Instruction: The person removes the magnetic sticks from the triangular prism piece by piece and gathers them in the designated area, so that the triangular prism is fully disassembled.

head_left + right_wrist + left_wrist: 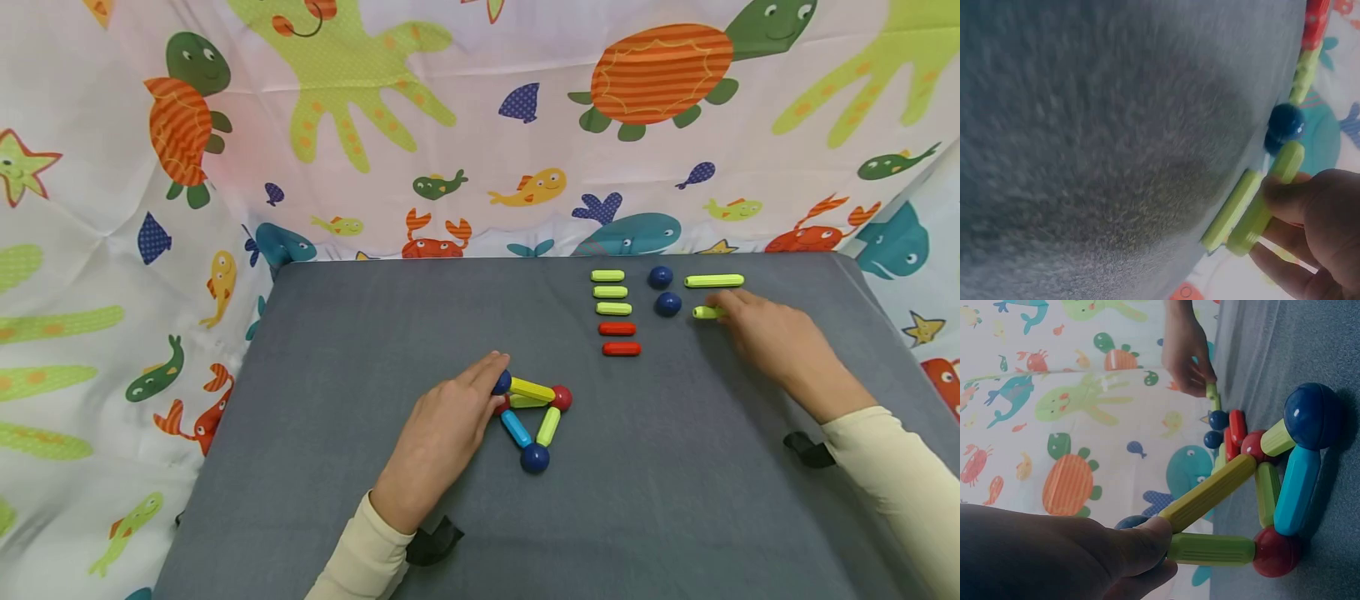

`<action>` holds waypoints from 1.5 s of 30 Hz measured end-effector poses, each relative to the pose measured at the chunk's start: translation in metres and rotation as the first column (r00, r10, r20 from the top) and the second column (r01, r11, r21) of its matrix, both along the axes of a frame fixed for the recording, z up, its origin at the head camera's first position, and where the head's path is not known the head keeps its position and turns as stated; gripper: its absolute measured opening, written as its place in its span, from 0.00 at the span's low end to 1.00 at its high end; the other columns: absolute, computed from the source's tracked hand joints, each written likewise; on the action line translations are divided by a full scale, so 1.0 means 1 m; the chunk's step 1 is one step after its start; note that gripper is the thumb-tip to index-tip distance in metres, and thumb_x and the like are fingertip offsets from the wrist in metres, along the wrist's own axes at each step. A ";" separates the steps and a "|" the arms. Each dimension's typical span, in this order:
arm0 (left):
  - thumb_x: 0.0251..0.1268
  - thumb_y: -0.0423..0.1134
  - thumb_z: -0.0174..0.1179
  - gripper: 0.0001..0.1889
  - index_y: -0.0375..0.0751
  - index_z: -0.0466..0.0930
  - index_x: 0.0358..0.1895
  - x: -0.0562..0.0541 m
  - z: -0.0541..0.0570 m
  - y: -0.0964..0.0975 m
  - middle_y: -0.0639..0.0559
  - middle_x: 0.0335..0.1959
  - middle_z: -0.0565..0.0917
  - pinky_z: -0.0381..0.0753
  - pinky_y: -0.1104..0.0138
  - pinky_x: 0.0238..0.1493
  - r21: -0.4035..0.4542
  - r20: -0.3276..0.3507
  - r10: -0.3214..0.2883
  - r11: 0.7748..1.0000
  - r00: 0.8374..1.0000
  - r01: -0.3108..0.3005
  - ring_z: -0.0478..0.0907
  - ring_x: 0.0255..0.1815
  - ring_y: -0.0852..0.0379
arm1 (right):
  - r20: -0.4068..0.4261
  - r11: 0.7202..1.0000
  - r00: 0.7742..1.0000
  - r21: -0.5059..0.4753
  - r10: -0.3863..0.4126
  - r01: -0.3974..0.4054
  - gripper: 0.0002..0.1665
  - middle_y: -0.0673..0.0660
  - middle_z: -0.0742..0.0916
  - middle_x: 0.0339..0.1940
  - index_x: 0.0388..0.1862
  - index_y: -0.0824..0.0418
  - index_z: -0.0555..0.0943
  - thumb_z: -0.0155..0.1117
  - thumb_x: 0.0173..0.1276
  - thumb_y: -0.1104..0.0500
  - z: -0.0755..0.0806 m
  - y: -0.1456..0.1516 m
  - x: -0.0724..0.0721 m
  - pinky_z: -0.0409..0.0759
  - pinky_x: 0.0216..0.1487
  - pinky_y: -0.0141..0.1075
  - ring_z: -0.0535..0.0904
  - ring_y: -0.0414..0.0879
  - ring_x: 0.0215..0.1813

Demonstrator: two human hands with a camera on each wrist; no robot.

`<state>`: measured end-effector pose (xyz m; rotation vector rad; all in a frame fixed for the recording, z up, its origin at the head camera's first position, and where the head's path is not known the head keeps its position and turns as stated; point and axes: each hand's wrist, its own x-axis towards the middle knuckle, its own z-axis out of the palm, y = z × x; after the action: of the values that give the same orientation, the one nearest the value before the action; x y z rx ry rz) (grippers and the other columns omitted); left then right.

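Note:
My left hand pinches a dark blue ball at the top of a structure of balls and rods. From that ball a yellow rod and a green rod run down to two red balls. A light blue rod and another green rod meet at a dark blue ball on the table. At the right, my right hand pinches a long yellow-green rod between thumb and fingers, close above the table.
Another long yellow-green rod lies just beyond my right hand. Left of it are two dark blue balls, then a column of several short green rods and two red rods. A printed curtain hangs behind the grey table.

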<state>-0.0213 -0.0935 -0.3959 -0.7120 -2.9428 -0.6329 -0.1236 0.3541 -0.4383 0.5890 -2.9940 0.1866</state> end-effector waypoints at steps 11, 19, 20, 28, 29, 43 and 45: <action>0.74 0.40 0.68 0.28 0.42 0.76 0.75 -0.001 0.001 -0.001 0.48 0.73 0.79 0.88 0.55 0.55 0.004 0.013 -0.001 1.000 1.000 0.001 0.86 0.60 0.48 | 0.084 0.998 0.995 0.014 -0.054 0.053 0.17 0.62 0.89 0.37 0.59 0.62 0.83 0.70 0.72 0.66 -0.007 0.011 -0.025 0.84 0.33 0.57 0.78 0.53 0.30; 0.75 0.40 0.67 0.28 0.42 0.76 0.75 -0.002 0.000 -0.002 0.48 0.73 0.79 0.88 0.55 0.56 0.015 0.023 -0.005 1.000 1.000 0.005 0.86 0.60 0.49 | 0.095 0.998 0.994 0.025 -0.055 0.053 0.14 0.67 0.89 0.39 0.58 0.64 0.83 0.67 0.75 0.67 -0.013 0.016 -0.034 0.82 0.34 0.63 0.81 0.58 0.32; 0.75 0.41 0.67 0.28 0.42 0.76 0.75 -0.002 0.000 -0.002 0.48 0.73 0.79 0.88 0.55 0.55 0.014 0.024 -0.005 1.000 1.000 0.005 0.86 0.60 0.48 | 0.090 0.998 0.995 0.026 -0.052 0.050 0.14 0.67 0.88 0.39 0.57 0.64 0.83 0.67 0.74 0.68 -0.013 0.016 -0.035 0.82 0.34 0.64 0.82 0.59 0.32; 0.75 0.41 0.67 0.27 0.42 0.76 0.74 -0.001 -0.001 -0.002 0.48 0.73 0.79 0.88 0.55 0.55 0.017 0.010 -0.002 1.000 1.000 0.002 0.86 0.61 0.48 | 0.054 0.999 0.998 0.005 -0.034 0.034 0.13 0.69 0.89 0.42 0.55 0.64 0.83 0.67 0.74 0.68 -0.016 0.015 -0.038 0.82 0.37 0.66 0.85 0.63 0.36; 0.75 0.41 0.67 0.27 0.42 0.76 0.74 -0.001 -0.001 -0.002 0.48 0.73 0.79 0.88 0.55 0.55 0.020 0.008 -0.002 1.000 1.000 0.002 0.86 0.61 0.48 | 0.055 0.999 0.998 0.004 -0.034 0.033 0.13 0.69 0.89 0.42 0.56 0.64 0.83 0.68 0.74 0.68 -0.016 0.015 -0.037 0.82 0.37 0.66 0.85 0.64 0.37; 0.75 0.39 0.68 0.28 0.44 0.75 0.75 -0.005 -0.005 -0.004 0.49 0.72 0.79 0.85 0.54 0.61 0.086 0.066 -0.004 0.996 0.998 -0.002 0.84 0.65 0.50 | -0.012 1.000 1.000 0.011 -0.018 0.018 0.22 0.71 0.88 0.53 0.61 0.66 0.81 0.72 0.69 0.68 0.003 -0.003 -0.022 0.84 0.40 0.65 0.86 0.65 0.44; 0.75 0.39 0.68 0.28 0.45 0.75 0.76 -0.006 -0.007 -0.005 0.49 0.72 0.80 0.84 0.55 0.63 0.121 0.092 -0.004 0.993 0.996 -0.007 0.83 0.66 0.51 | -0.042 1.000 0.999 0.005 0.011 -0.011 0.23 0.70 0.88 0.55 0.62 0.65 0.81 0.73 0.69 0.67 0.013 -0.018 -0.015 0.85 0.41 0.64 0.87 0.64 0.46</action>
<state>-0.0269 -0.0982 -0.4026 -0.6870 -2.9544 -0.8591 -0.1385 0.3362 -0.4250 0.6027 -2.9522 0.1660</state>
